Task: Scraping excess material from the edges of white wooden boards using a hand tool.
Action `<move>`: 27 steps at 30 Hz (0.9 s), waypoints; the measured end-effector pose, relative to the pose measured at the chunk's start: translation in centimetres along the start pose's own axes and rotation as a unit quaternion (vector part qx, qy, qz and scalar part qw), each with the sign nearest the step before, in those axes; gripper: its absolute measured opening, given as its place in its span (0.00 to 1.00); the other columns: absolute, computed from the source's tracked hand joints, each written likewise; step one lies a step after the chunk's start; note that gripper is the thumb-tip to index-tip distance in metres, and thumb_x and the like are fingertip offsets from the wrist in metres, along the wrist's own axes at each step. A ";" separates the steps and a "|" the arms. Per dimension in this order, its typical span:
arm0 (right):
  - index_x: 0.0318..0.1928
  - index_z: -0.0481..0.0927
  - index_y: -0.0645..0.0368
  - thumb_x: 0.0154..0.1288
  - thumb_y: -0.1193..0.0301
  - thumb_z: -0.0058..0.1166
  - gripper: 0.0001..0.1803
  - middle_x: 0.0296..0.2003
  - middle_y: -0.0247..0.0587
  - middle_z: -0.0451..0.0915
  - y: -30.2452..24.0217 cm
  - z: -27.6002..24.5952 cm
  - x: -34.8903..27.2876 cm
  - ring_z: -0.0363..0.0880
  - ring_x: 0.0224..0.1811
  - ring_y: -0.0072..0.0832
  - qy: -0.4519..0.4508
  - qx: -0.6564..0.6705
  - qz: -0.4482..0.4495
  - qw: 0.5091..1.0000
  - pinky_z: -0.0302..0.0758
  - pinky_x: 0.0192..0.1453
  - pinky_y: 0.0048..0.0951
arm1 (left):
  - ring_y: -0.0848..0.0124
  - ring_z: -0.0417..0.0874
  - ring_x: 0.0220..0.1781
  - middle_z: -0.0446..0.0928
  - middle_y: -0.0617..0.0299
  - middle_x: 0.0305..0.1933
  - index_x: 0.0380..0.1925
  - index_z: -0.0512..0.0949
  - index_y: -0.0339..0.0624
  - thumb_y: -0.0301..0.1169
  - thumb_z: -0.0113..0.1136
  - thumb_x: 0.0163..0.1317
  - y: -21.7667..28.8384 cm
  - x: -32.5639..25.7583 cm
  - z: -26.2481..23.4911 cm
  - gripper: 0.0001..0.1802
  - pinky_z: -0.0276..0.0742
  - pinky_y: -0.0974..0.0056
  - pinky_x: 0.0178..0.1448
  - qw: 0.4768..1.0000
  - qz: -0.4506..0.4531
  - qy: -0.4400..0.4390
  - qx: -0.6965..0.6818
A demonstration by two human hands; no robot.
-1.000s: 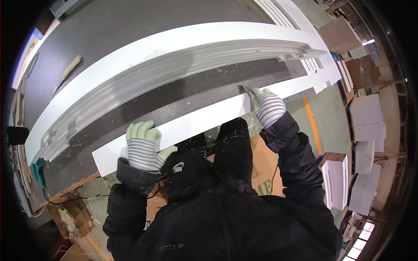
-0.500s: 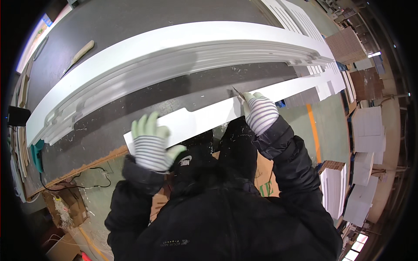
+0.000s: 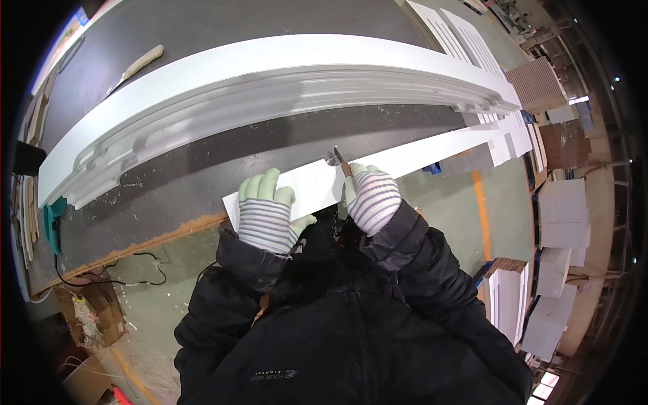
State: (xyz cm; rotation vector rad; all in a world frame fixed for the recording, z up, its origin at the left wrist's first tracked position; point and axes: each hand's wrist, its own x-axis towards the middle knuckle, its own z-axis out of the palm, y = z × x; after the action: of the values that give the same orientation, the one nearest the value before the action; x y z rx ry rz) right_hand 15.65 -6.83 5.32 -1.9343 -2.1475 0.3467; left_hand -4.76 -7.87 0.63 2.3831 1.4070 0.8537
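A long white flat strip (image 3: 418,152) lies along the near edge of the dark workbench (image 3: 202,182). My left hand (image 3: 265,209), in a striped work glove with green fingers, presses flat on the strip's left end. My right hand (image 3: 371,196), gloved the same way, grips a small brown-handled tool (image 3: 341,162) whose tip touches the strip's top edge. Behind the strip lies a large white curved moulding (image 3: 270,74), reaching across the bench. My dark jacket fills the lower part of the view.
A pale-handled tool (image 3: 138,64) rests on the bench behind the moulding. White panels (image 3: 459,34) lie at the far right end. Stacks of white boards (image 3: 553,223) stand on the green floor to the right. A cardboard box (image 3: 94,314) and a black cable (image 3: 135,260) lie lower left.
The strip has slid to the right, so its left end now sits under my left hand. My right hand with the tool has moved left along the strip's edge.
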 end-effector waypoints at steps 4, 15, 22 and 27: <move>0.50 0.77 0.67 0.64 0.70 0.50 0.16 0.29 0.60 0.80 -1.7 1.3 0.6 0.80 0.34 0.54 -0.003 -0.082 -0.027 0.996 0.77 0.40 0.43 | 0.43 0.68 0.60 0.70 0.42 0.57 0.33 0.75 0.40 0.44 0.80 0.32 0.1 0.2 0.1 0.31 0.63 0.42 0.64 1.000 0.001 0.011 0.000; 0.60 0.71 0.67 0.58 0.75 0.51 0.27 0.38 0.63 0.80 -3.1 0.2 0.5 0.82 0.36 0.52 -0.084 -0.108 -0.061 0.989 0.79 0.39 0.43 | 0.52 0.78 0.53 0.79 0.46 0.47 0.40 0.79 0.32 0.26 0.55 0.52 0.8 -0.9 1.0 0.15 0.73 0.50 0.61 0.989 0.144 0.015 -0.036; 0.59 0.70 0.66 0.66 0.72 0.43 0.22 0.36 0.59 0.81 -11.4 1.3 1.5 0.82 0.34 0.48 -0.168 -0.105 -0.243 0.949 0.78 0.36 0.42 | 0.52 0.75 0.57 0.76 0.46 0.52 0.45 0.77 0.34 0.29 0.57 0.53 -0.5 -1.5 0.3 0.18 0.70 0.50 0.63 0.993 0.076 -0.068 0.068; 0.55 0.72 0.66 0.69 0.71 0.42 0.18 0.35 0.57 0.81 -11.6 1.6 1.2 0.83 0.37 0.47 -0.113 -0.082 -0.153 0.978 0.79 0.40 0.42 | 0.51 0.73 0.59 0.74 0.46 0.55 0.48 0.75 0.36 0.31 0.59 0.52 0.5 -2.9 -0.9 0.22 0.69 0.50 0.64 0.984 -0.039 -0.102 0.142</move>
State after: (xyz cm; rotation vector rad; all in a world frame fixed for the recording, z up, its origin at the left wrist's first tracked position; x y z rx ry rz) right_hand 4.06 -6.83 7.64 -1.6723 -2.6513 0.3545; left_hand -5.99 -10.68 0.62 2.5095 1.6159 0.3952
